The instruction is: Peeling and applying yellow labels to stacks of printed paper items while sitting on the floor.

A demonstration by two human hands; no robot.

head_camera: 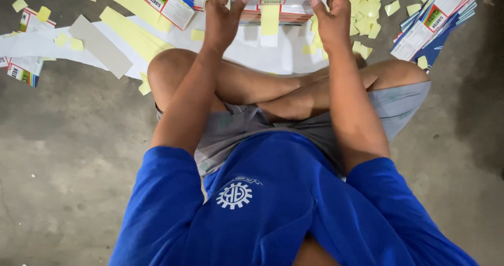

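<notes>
Stack of printed booklets (281,6) sits upright on the white paper sheet (252,53) just beyond your crossed legs, clamped between your two palms: your left hand (223,19) presses flat against its left side with fingers reaching up, and your right hand (332,19) presses against its right side, thumb on the front edge. Outward from the hands, note a yellow paper strip (270,19) hanging down the stack's front, loose yellow scraps (367,19) scattered right, a fanned pile of booklets (433,22) far right, and a grey card strip (100,45) on the left of the concrete floor (68,155).
</notes>
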